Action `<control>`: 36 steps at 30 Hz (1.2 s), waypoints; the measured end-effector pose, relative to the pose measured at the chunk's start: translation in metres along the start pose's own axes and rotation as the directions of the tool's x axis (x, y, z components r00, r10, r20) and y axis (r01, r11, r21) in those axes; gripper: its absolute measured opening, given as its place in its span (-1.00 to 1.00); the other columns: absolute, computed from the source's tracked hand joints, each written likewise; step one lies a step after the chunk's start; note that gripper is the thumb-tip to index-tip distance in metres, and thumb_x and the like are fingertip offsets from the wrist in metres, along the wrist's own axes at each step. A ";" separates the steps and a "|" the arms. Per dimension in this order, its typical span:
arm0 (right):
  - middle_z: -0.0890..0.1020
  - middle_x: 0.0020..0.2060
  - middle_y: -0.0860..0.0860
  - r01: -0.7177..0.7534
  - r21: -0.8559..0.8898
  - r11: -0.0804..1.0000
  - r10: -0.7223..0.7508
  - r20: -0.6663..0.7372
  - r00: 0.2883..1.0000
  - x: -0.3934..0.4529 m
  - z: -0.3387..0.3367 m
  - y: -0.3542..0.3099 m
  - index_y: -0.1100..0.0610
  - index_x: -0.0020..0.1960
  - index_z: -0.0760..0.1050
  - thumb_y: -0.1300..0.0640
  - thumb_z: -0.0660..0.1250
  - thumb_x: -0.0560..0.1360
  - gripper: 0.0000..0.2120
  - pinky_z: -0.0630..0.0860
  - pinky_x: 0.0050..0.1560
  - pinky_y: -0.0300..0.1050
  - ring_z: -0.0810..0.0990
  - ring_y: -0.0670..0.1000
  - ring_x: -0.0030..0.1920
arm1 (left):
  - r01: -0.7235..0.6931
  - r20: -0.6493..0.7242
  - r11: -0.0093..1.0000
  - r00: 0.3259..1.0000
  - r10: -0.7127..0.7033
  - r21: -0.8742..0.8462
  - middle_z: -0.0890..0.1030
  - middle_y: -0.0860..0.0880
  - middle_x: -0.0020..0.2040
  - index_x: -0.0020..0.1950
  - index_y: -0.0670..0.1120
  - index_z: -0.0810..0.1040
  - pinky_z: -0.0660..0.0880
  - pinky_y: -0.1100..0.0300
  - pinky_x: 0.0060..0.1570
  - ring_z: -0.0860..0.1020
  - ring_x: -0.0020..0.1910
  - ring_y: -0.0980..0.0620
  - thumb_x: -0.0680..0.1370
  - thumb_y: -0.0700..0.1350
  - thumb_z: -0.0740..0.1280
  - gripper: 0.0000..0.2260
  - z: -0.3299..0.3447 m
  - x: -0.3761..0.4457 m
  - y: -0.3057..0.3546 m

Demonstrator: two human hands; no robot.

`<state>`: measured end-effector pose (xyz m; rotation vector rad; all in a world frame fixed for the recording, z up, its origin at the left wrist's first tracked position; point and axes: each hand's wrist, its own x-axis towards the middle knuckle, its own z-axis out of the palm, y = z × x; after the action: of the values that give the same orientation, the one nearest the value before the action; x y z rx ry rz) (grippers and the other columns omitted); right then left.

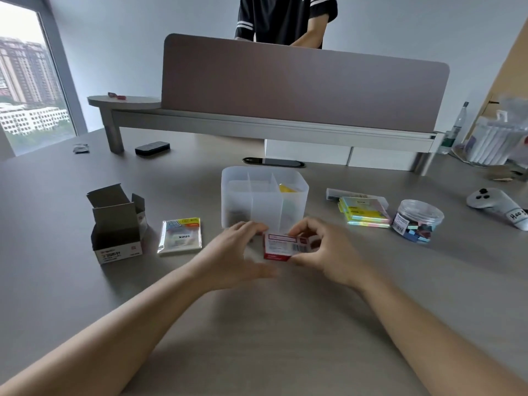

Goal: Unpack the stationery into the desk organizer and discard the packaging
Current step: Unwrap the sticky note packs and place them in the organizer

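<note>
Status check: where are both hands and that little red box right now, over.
Right hand grips small red box just in front of organizer. Left hand open at the box's left side, contact unclear. Box looks unopened. Nothing blocking.

A small red-and-white box (281, 247) sits closed just in front of the frosted organizer (264, 200), whose back right compartment shows something yellow. An opened cardboard box (117, 224) stands upright at left beside a wrapped notepad (180, 237); stacked pastel notes (365, 211) and a clear tub of clips (417, 220) lie at right.
</note>
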<state>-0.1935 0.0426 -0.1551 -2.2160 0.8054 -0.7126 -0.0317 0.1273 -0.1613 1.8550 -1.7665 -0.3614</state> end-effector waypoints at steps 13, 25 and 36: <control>0.57 -0.17 0.17 -0.307 0.612 0.729 0.377 0.015 0.926 0.012 0.020 -0.004 0.16 -0.14 0.29 0.24 0.38 0.38 -0.76 0.61 -0.38 -0.17 0.60 -0.03 -0.44 | -0.018 -0.241 0.912 0.967 -0.089 -0.409 0.57 0.15 -0.16 -0.15 0.20 0.40 0.54 0.22 -0.06 0.60 -0.12 0.07 0.26 -0.22 0.51 -0.58 0.011 0.011 -0.016; 0.60 -0.26 0.18 -0.303 0.726 0.617 0.425 0.016 0.905 0.010 0.014 -0.006 0.18 -0.22 0.35 0.32 0.36 0.38 -0.82 0.57 -0.50 -0.23 0.61 -0.03 -0.52 | -0.008 -0.151 0.847 0.985 -0.085 -0.531 0.62 0.02 -0.06 -0.09 0.13 0.44 0.55 0.01 0.06 0.61 -0.07 0.01 0.26 -0.25 0.50 -0.59 0.011 0.011 -0.015; 0.64 -0.28 0.10 -0.242 0.683 0.690 0.375 -0.052 0.925 0.009 0.016 -0.003 0.16 -0.22 0.50 0.26 0.34 0.41 -0.94 0.58 -0.42 -0.26 0.61 -0.07 -0.43 | -0.017 -0.191 0.846 0.976 -0.101 -0.532 0.60 0.09 -0.11 -0.11 0.09 0.46 0.57 0.19 -0.03 0.61 -0.10 0.06 0.28 -0.26 0.49 -0.64 0.008 0.011 -0.017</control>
<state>-0.1758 0.0444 -0.1611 -1.3311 0.8247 -0.8789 -0.0207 0.1144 -0.1750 1.4673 -1.3092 -0.5813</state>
